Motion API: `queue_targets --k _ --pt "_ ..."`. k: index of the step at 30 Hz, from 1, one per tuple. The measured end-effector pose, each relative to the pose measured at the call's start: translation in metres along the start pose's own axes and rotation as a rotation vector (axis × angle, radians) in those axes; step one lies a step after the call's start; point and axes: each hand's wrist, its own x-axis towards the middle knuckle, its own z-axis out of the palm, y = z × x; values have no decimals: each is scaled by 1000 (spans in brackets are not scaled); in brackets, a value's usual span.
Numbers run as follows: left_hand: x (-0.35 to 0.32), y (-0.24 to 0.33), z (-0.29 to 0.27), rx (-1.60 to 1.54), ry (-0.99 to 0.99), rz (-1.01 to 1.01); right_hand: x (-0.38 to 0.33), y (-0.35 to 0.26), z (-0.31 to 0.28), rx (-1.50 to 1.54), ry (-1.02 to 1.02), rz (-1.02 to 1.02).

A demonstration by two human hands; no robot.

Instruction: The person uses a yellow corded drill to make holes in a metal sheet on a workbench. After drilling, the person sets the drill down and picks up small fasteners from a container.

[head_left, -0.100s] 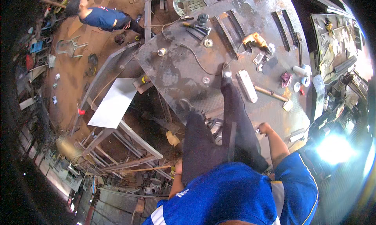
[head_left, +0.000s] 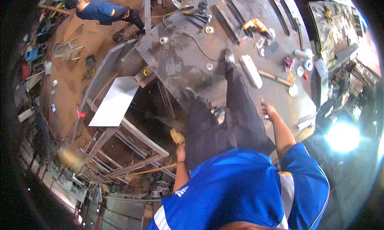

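Observation:
My right hand (head_left: 269,109) is over the near right part of the large metal table (head_left: 244,96), fingers apart, with nothing visible in it. My left hand (head_left: 181,152) hangs low beside my left thigh, just below a tan block-like piece (head_left: 176,136); its fingers are too small and blurred to read, and whether they touch that piece I cannot tell. My legs in dark trousers reach forward, and one shoe (head_left: 229,56) shows over the tabletop. Nearest to the right hand are a long white box-like piece (head_left: 251,72) and a wooden-handled hammer (head_left: 276,78).
An orange power tool (head_left: 256,26), slotted metal bars (head_left: 230,20) and a cable (head_left: 192,38) lie across the table. To the left are a white sheet (head_left: 114,102) and a metal frame (head_left: 144,138). Another person (head_left: 98,12) is at the far left, near a chair (head_left: 66,50).
My right hand has moved up and its fingers have opened out from a closed shape. The left hand has come forward toward the tan piece. The whole view has shifted slightly.

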Motion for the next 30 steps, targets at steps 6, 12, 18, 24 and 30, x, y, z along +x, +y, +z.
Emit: queue_targets --k 6,12,18,24,30 --pt "-17 64 -69 -784 123 -319 -17 46 93 -478 492 -522" --pt "-29 57 -96 -796 129 -300 -111 39 105 -302 642 -912" --pt "-19 113 -79 -612 111 -150 -118 64 66 -483 429 -518" --pt "-5 214 -78 -465 96 -96 3 95 10 -215 366 -566" --pt "1 282 -70 -411 79 -206 -8 93 -37 40 154 -410"
